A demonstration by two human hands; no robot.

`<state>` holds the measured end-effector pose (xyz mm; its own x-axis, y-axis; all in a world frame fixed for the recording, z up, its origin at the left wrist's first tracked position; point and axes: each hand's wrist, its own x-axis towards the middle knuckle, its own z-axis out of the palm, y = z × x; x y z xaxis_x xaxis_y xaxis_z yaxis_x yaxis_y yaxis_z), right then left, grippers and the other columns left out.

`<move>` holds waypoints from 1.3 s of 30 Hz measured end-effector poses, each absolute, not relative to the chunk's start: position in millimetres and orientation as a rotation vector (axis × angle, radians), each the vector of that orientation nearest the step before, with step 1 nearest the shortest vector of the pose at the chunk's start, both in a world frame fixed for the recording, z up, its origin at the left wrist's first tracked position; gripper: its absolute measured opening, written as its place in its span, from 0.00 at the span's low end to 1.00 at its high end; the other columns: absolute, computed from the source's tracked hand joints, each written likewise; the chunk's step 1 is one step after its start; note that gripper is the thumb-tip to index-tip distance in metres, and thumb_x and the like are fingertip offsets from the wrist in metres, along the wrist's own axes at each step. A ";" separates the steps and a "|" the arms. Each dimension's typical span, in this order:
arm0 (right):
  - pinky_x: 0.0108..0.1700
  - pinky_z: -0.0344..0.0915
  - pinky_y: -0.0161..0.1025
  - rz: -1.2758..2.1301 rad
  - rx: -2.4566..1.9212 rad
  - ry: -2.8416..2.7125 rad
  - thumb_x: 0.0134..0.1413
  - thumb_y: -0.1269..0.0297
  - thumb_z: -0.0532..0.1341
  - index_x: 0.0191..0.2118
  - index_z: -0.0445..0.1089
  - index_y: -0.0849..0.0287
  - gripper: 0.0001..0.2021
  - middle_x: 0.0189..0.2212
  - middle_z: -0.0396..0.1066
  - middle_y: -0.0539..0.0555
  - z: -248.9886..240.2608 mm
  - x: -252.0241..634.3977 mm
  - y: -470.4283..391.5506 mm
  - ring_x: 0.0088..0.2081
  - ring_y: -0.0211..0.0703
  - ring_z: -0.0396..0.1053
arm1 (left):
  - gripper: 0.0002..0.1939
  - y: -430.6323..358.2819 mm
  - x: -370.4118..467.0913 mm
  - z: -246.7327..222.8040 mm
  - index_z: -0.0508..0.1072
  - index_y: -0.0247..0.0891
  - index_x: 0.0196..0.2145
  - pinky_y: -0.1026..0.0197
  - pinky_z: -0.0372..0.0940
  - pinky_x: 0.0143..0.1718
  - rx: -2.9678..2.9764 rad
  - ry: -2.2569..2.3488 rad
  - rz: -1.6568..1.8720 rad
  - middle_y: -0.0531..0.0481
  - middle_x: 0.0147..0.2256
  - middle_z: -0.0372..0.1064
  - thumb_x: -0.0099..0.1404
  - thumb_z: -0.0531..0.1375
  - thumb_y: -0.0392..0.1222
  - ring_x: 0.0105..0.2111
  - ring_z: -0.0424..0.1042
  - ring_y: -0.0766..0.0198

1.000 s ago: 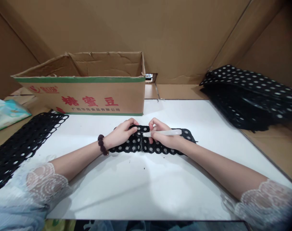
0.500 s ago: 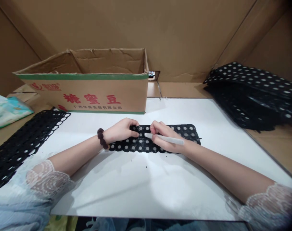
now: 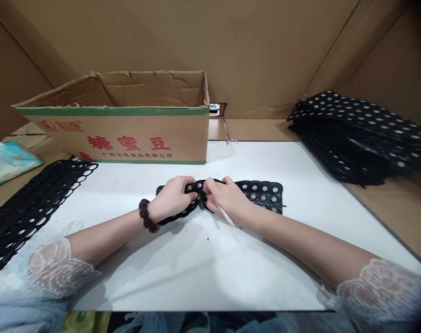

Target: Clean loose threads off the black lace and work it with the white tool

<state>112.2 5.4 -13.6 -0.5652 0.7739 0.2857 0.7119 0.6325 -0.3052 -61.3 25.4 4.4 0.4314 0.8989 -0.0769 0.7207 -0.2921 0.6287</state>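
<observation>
A black strip with rows of round pale spots or holes point(image 3: 265, 188) lies across the white board in front of me, its middle pinched up and bent. My left hand point(image 3: 175, 198) is closed on the strip left of the bend, thumb on top. Close beside it, my right hand point(image 3: 227, 199) is closed round a slim white pen-like tool point(image 3: 224, 213), its rear end pointing down toward me. The tool's tip is hidden by the fingers. Fingers of my right hand also touch the raised part of the strip.
An open cardboard box point(image 3: 127, 134) stands behind my left hand. A black perforated sheet point(image 3: 33, 199) lies at left, near a white-and-teal packet point(image 3: 12, 159). More black dotted sheets point(image 3: 363, 134) are piled at right. The white board point(image 3: 182, 282) has small dark crumbs.
The strip lay flat before; now its middle is lifted and folded between my hands. My right hand has turned and moved slightly left, and the white tool now tilts more steeply down.
</observation>
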 end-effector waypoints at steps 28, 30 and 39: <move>0.25 0.50 0.33 0.914 -1.080 -1.991 0.48 0.73 0.50 0.31 0.51 0.56 0.05 0.21 0.56 0.45 -13.8 140.6 11.9 0.21 0.33 0.52 | 0.10 42.7 -64.4 6.3 0.68 0.38 0.36 0.61 0.58 0.38 2.551 1.157 0.453 0.50 0.35 0.68 0.61 0.50 0.44 0.36 0.66 0.61; 0.24 0.49 0.32 0.877 -1.085 -2.007 0.48 0.73 0.50 0.30 0.51 0.56 0.06 0.20 0.54 0.44 -12.9 140.7 12.2 0.21 0.32 0.51 | 0.10 41.0 -62.2 3.8 0.66 0.37 0.37 0.61 0.58 0.38 2.552 1.127 0.475 0.49 0.36 0.68 0.61 0.50 0.44 0.37 0.65 0.61; 0.29 0.53 0.34 0.519 -1.105 -2.303 0.47 0.72 0.50 0.30 0.49 0.57 0.06 0.23 0.55 0.47 -9.6 135.5 7.5 0.24 0.35 0.54 | 0.09 38.3 -55.2 -2.3 0.61 0.34 0.29 0.59 0.59 0.32 3.123 0.995 0.252 0.46 0.27 0.64 0.63 0.44 0.36 0.30 0.64 0.60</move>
<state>135.5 7.5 -9.6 -0.5259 0.7983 0.2935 0.5950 0.5919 -0.5438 -55.2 38.3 -2.3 0.8060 0.5610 0.1887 0.5832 -0.8071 -0.0916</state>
